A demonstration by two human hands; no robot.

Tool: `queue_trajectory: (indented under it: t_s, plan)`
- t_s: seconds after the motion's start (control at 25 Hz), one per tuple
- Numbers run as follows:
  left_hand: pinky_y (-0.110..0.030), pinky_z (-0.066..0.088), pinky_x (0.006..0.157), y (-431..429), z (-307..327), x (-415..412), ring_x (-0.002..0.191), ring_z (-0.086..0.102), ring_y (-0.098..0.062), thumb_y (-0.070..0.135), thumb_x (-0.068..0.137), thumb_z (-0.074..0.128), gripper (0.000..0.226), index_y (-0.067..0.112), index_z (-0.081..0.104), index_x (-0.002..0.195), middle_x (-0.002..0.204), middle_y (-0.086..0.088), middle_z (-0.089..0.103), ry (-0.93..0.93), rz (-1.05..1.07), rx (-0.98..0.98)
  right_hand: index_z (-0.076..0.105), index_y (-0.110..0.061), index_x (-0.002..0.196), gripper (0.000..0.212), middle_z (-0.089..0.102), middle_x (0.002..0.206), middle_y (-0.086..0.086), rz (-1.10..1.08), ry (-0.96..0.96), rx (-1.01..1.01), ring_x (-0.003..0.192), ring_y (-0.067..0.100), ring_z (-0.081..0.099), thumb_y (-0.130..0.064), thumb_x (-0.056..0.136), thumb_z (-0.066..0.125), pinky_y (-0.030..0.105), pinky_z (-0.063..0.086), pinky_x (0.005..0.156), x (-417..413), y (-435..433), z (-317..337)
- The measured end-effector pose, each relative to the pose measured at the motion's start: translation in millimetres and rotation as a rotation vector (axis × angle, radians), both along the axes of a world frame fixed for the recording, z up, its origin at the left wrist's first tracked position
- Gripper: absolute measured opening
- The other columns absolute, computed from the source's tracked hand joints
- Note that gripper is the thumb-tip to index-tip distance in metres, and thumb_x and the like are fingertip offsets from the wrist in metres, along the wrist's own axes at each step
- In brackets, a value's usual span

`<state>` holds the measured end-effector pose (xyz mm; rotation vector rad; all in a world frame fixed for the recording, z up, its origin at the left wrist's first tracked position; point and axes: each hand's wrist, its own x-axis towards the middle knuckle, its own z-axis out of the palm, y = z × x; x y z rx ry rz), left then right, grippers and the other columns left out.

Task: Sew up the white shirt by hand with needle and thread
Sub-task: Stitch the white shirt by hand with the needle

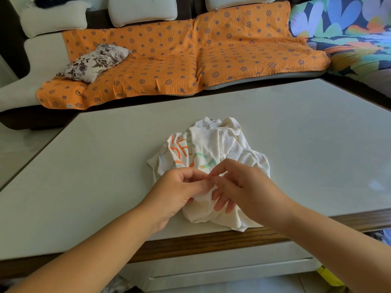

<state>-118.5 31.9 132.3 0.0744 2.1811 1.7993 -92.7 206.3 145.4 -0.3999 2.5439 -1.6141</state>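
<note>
The head camera shows one white shirt [213, 149], crumpled in a heap with orange and green lettering on its left side, lying on one pale table [105, 166] near the front edge; a fold of it hangs slightly over the wooden rim there. Two bare hands meet over the near part of the heap. The left hand [179, 191] is closed on a bunched fold of the shirt, thumb pressed against its fingers. The right hand [243, 187] pinches thumb and forefinger together just beside the left fingertips, its other fingers curled loosely down onto the cloth; whether a needle sits in that pinch is too small to tell, though a thin dark line shows just above the fingertips. The table top is bare on both sides of the shirt and behind it, out to its far edge. Beyond that edge stands one sofa under an orange blanket [190, 60], with one flowered pillow [95, 62] on its left part.
</note>
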Motion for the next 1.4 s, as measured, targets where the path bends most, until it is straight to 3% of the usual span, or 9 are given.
queue_trajectory:
  t_s: [0.12, 0.28, 0.4, 0.52, 0.68, 0.84, 0.96, 1.24, 1.4]
  plan:
    - [-0.025, 0.047, 0.079, 3.3, 2.4, 0.0, 0.09, 0.066, -0.011, 0.038, 0.071, 0.074, 0.029, 0.018, 0.078, 0.092, 0.091, 0.001, 0.075, 0.0, -0.016, 0.017, 0.057, -0.027, 0.091, 0.014, 0.071, 0.076, -0.006, -0.124, 0.049, 0.056, 0.064, 0.008, 0.07, -0.026, 0.101, 0.048, 0.026, 0.052, 0.06, -1.2, 1.1, -1.0]
    - [-0.03, 0.05, 0.091, 4.9, -0.4, -1.6, 0.095, 0.068, -0.014, 0.035, 0.073, 0.076, 0.026, 0.017, 0.079, 0.092, 0.095, -0.001, 0.076, -0.016, 0.003, 0.033, 0.057, -0.026, 0.089, 0.015, 0.066, 0.077, -0.014, -0.301, 0.166, 0.08, 0.057, 0.001, 0.062, -0.026, 0.1, 0.046, 0.014, 0.044, 0.057, -6.5, 0.6, -2.2]
    - [-0.027, 0.049, 0.09, 3.3, -2.0, -2.6, 0.097, 0.069, -0.013, 0.029, 0.078, 0.076, 0.016, 0.019, 0.079, 0.091, 0.096, 0.002, 0.077, -0.047, 0.031, 0.043, 0.056, -0.013, 0.098, 0.015, 0.074, 0.083, -0.002, -0.391, -0.065, -0.377, 0.053, 0.011, 0.061, -0.02, 0.103, 0.044, 0.022, 0.044, 0.048, -20.1, 5.8, 5.3]
    - [-0.022, 0.045, 0.08, 1.2, -2.1, -2.7, 0.09, 0.068, -0.009, 0.026, 0.079, 0.076, 0.013, 0.019, 0.079, 0.09, 0.092, 0.003, 0.076, -0.047, 0.047, 0.047, 0.053, -0.004, 0.103, 0.013, 0.067, 0.066, 0.008, -0.343, -0.37, -0.87, 0.05, 0.017, 0.064, -0.01, 0.103, 0.042, 0.022, 0.048, 0.042, -28.4, 13.5, 11.6]
    - [-0.024, 0.043, 0.086, -1.4, -2.9, -3.8, 0.093, 0.066, -0.007, 0.028, 0.078, 0.076, 0.013, 0.022, 0.079, 0.089, 0.093, 0.006, 0.076, -0.039, 0.046, 0.024, 0.053, -0.005, 0.091, 0.014, 0.056, 0.064, 0.008, -0.328, -0.49, -1.114, 0.059, 0.02, 0.068, -0.006, 0.101, 0.044, 0.024, 0.059, 0.055, -37.6, 26.4, 16.8]
    - [-0.029, 0.045, 0.096, -4.7, -4.4, -6.7, 0.096, 0.065, -0.007, 0.025, 0.079, 0.077, 0.003, 0.025, 0.079, 0.081, 0.089, 0.009, 0.076, -0.018, 0.08, 0.003, 0.055, -0.003, 0.096, 0.012, 0.064, 0.062, 0.012, -0.459, -0.273, -0.963, 0.088, 0.034, 0.073, -0.005, 0.102, 0.044, 0.04, 0.06, 0.084, -44.9, 42.7, 16.7]
    - [-0.032, 0.047, 0.098, -6.9, -5.9, -8.5, 0.096, 0.066, -0.009, 0.026, 0.078, 0.078, 0.005, 0.024, 0.079, 0.082, 0.091, 0.006, 0.076, -0.001, 0.088, -0.024, 0.058, -0.009, 0.095, 0.012, 0.068, 0.066, 0.008, -0.595, -0.118, -0.754, 0.095, 0.029, 0.072, -0.01, 0.101, 0.048, 0.042, 0.055, 0.094, -51.0, 55.1, 13.8]
    - [-0.024, 0.045, 0.08, -10.8, -6.5, -11.3, 0.089, 0.065, -0.008, 0.025, 0.079, 0.078, 0.002, 0.024, 0.078, 0.08, 0.085, 0.009, 0.075, 0.015, 0.129, -0.078, 0.058, -0.023, 0.088, 0.015, 0.07, 0.074, 0.001, -0.732, 0.095, -0.444, 0.092, 0.017, 0.072, -0.019, 0.1, 0.051, 0.039, 0.051, 0.1, -60.8, 73.5, 5.9]
    - [-0.023, 0.044, 0.08, -8.7, -5.6, -10.1, 0.088, 0.064, -0.004, 0.025, 0.08, 0.077, 0.002, 0.024, 0.078, 0.08, 0.085, 0.012, 0.075, 0.011, 0.133, -0.079, 0.06, -0.021, 0.091, 0.01, 0.071, 0.081, 0.003, -0.664, 0.068, -0.275, 0.09, 0.021, 0.071, -0.023, 0.099, 0.054, 0.042, 0.056, 0.09, -50.8, 63.1, 6.0]
